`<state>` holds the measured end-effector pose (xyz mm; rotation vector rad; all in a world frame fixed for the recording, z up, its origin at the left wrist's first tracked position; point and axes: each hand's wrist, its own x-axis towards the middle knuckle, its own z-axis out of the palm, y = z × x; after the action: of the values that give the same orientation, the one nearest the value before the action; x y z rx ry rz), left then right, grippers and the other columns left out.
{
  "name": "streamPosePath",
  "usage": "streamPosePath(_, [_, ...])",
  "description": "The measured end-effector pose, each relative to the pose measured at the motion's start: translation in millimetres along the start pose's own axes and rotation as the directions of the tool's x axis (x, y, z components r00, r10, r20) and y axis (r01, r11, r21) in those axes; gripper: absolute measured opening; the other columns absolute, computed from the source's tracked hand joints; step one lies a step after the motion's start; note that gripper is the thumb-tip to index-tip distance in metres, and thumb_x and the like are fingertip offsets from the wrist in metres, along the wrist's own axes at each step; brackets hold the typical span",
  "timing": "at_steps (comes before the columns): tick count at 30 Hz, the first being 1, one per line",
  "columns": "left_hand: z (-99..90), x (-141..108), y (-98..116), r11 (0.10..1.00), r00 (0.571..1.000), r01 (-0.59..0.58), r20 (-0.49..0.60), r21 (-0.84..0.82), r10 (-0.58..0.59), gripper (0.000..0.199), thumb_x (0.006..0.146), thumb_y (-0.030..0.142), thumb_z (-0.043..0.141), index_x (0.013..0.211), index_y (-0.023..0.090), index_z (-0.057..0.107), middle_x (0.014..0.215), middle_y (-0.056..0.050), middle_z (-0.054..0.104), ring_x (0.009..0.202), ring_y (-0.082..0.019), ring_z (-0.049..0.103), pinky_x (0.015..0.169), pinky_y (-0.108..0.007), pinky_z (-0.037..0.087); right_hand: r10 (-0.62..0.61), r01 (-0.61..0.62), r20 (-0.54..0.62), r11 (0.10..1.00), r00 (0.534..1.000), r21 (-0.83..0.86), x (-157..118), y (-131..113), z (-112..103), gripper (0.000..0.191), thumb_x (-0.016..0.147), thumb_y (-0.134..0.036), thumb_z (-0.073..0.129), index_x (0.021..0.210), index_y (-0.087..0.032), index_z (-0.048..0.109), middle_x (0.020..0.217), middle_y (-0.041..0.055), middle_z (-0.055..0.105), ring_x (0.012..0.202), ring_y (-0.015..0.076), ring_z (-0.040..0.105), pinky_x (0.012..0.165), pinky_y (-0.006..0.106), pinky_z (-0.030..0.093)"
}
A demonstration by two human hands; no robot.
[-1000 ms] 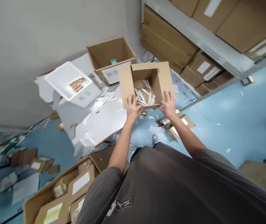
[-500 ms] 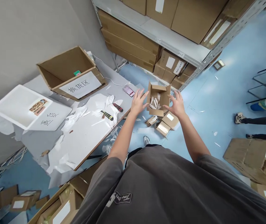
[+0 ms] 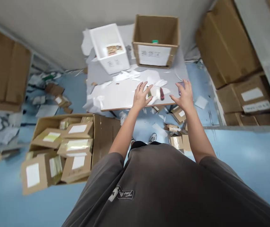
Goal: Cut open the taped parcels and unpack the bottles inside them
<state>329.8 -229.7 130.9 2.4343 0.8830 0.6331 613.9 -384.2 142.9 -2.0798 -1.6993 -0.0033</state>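
Both of my hands hover, empty, over the front edge of the table (image 3: 125,99). My left hand (image 3: 141,97) has its fingers curved and spread, close to a yellow-and-black utility knife (image 3: 149,92), which it partly covers. A red-and-black utility knife (image 3: 161,94) lies on the table between the hands. My right hand (image 3: 184,96) is also open, thumb apart from the fingers, in front of a phone (image 3: 180,87) that it partly hides. White paper scraps (image 3: 127,75) lie about the tabletop.
A white bin (image 3: 116,63) and an open cardboard box (image 3: 155,56) stand at the table's back. A large carton (image 3: 105,129) of parcels is on the left. Opened small boxes (image 3: 176,142) litter the floor; shelved cartons (image 3: 250,94) stand right.
My view and hands have swung left, from the floor beside the shelf to the table. The open carton of paper scraps between my hands earlier is no longer there; the hands remain open.
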Motion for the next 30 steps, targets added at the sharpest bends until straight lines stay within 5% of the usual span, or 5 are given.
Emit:
streamPosePath(4, [-80.2, -86, -76, 0.964, 0.952, 0.259, -0.184, 0.058, -0.244, 0.071, 0.1, 0.053, 0.074, 0.166, 0.031, 0.056, 0.181, -0.009, 0.041, 0.173, -0.042, 0.025, 0.141, -0.065, 0.027, -0.245, 0.237, 0.074, 0.966, 0.967, 0.104, 66, -103, 57, 0.082, 0.099, -0.062, 0.072, 0.171, -0.03, 0.049, 0.187, 0.0137, 0.027, 0.172, 0.0513, 0.021, 0.132, 0.08, 0.027])
streamPosePath(8, [-155.0, -195, -131, 0.867, 0.827, 0.492, -0.35, 0.075, -0.439, 0.075, 0.099, 0.055, 0.075, 0.167, 0.03, 0.056, 0.182, -0.01, 0.04, 0.172, -0.043, 0.025, 0.142, -0.066, 0.022, -0.468, 0.438, 0.118, 0.873, 0.876, 0.213, 100, -235, 110, 0.085, 0.097, -0.06, 0.075, 0.172, -0.031, 0.047, 0.188, 0.0126, 0.025, 0.171, 0.0531, 0.02, 0.132, 0.082, 0.027])
streamPosePath(18, [-296.4, -471, -194, 0.56, 0.416, 0.825, -0.587, -0.078, -0.695, 0.082, 0.094, 0.054, 0.082, 0.168, 0.034, 0.054, 0.186, -0.007, 0.033, 0.175, -0.045, 0.017, 0.143, -0.068, 0.018, -0.846, 0.722, 0.156, 0.52, 0.51, 0.456, 78, -575, 227, 0.095, 0.096, -0.064, 0.072, 0.179, -0.038, 0.035, 0.189, 0.0044, 0.023, 0.173, 0.053, 0.011, 0.133, 0.086, 0.022])
streamPosePath(24, [-338.7, -598, -190, 0.362, 0.133, 0.91, -0.686, -0.202, -0.716, 0.082, 0.091, 0.056, 0.084, 0.165, 0.034, 0.056, 0.185, -0.008, 0.033, 0.175, -0.046, 0.015, 0.142, -0.071, 0.018, -0.952, 0.748, 0.14, 0.3, 0.271, 0.593, 25, -735, 259, 0.089, 0.101, -0.063, 0.07, 0.179, -0.035, 0.035, 0.19, 0.0063, 0.019, 0.174, 0.0509, 0.01, 0.137, 0.081, 0.017])
streamPosePath(30, [-325.5, -658, -184, 0.149, -0.129, 0.931, -0.682, -0.333, -0.72, 0.086, 0.088, 0.053, 0.088, 0.165, 0.033, 0.055, 0.187, -0.008, 0.03, 0.175, -0.047, 0.015, 0.142, -0.071, 0.02, -0.987, 0.681, 0.15, 0.149, 0.057, 0.717, -20, -820, 297, 0.094, 0.095, -0.054, 0.083, 0.176, -0.036, 0.04, 0.19, 0.0067, 0.017, 0.175, 0.0508, 0.008, 0.138, 0.08, 0.017])
